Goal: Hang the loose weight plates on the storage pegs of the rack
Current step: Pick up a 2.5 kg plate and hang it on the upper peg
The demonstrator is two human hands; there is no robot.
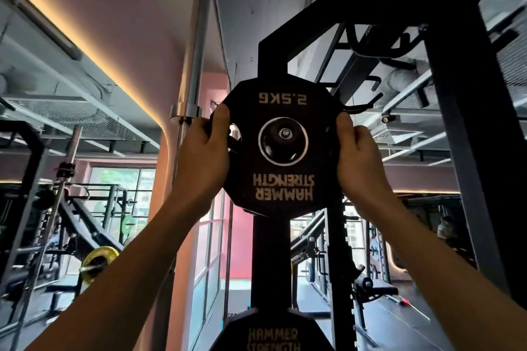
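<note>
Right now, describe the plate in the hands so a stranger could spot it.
Find the black rack upright in mid-frame. High on it, the left hand and right hand grip a black plate by its edges. Unlike the plate below, its lettering, 2.5KG, reads upside down.

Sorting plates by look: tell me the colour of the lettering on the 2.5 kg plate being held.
Pale cream lettering on the black 2.5 kg plate, clearest in the head view.

pink walls [137, 8], warm ceiling light strip [85, 45], tall windows [119, 179], distant gym benches [85, 225]
</note>
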